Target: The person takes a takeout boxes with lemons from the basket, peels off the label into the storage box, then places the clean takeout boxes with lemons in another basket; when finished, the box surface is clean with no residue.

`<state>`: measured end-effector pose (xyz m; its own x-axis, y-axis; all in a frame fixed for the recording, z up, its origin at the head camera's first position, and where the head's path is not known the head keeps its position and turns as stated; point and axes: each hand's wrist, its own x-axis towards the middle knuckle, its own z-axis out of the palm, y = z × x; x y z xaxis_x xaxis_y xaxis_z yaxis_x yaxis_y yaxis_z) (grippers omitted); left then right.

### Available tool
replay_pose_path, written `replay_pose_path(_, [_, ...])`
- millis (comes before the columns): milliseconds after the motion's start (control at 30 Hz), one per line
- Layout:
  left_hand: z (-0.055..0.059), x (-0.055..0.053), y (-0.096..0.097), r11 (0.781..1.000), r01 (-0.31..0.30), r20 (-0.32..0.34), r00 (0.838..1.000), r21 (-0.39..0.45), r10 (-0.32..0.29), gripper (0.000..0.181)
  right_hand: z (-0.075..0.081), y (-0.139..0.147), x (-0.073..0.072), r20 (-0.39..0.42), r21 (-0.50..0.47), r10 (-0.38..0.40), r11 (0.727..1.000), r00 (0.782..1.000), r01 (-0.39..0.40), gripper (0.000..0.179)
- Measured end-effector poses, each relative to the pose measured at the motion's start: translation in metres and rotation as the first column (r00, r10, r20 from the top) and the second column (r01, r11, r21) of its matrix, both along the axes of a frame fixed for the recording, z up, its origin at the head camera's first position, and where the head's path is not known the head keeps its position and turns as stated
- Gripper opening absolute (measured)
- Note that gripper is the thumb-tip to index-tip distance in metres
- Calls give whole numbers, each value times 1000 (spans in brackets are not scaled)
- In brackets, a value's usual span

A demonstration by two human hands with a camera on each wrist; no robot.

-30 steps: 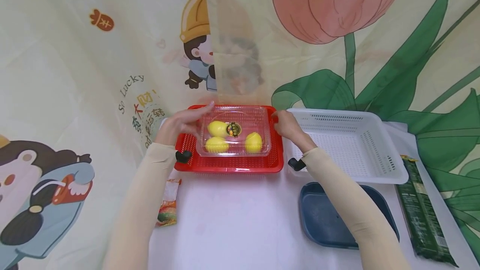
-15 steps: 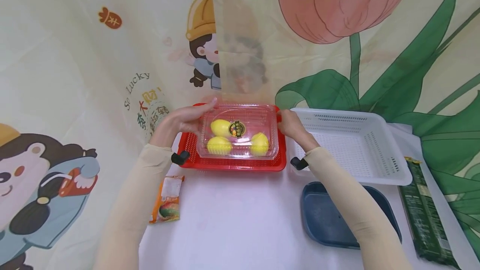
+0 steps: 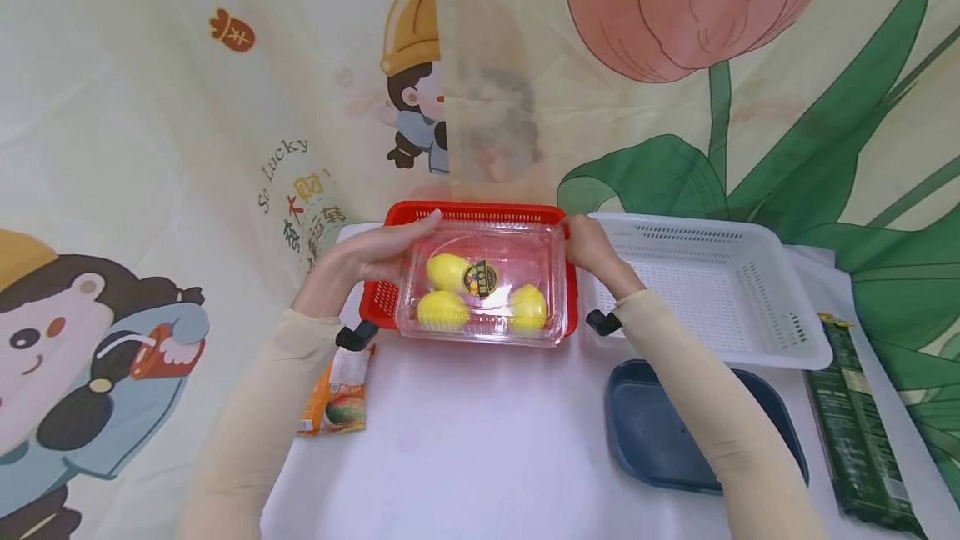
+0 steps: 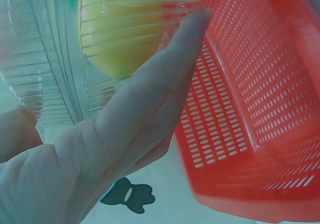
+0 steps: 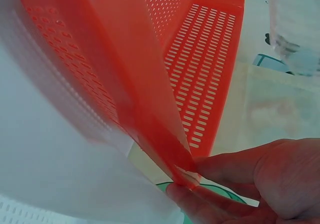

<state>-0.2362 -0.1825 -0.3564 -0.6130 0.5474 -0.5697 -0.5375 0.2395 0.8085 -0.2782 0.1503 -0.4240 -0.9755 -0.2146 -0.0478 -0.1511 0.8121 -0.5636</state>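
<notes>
A clear plastic clamshell box (image 3: 480, 323) with a dark round label and three yellow lemons (image 3: 450, 273) inside overlaps the red perforated basket (image 3: 480, 212) in the head view. My left hand (image 3: 378, 255) grips the box by its left side, and the left wrist view shows the thumb and fingers (image 4: 135, 103) on different faces of its ribbed wall. With thumb and fingertips, my right hand (image 3: 588, 244) pinches the red basket's rim at its back right corner. The right wrist view shows that pinch (image 5: 225, 169) closely.
Right of the red basket stands a white perforated basket (image 3: 780, 290). In front of it sits a dark blue tray (image 3: 667, 440), partly under my right forearm. A long green packet (image 3: 855, 423) lies at the far right, and an orange packet (image 3: 345, 398) by my left forearm.
My left hand has brought the clear box forward, so more of the red basket's back wall shows behind it. The right hand stays at the basket's right corner.
</notes>
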Motion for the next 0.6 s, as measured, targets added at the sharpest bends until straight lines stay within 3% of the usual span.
replay_pose_path(233, [-2,24,-1,1000,-4,-26,1000,27,5,69,-1,0,0,52,-10,-9,1000,999,10,41])
replay_pose_path(600, [-15,72,2,999,-10,-90,996,-42,6,69,0,3,-3,28,14,0,1000,1000,0,44])
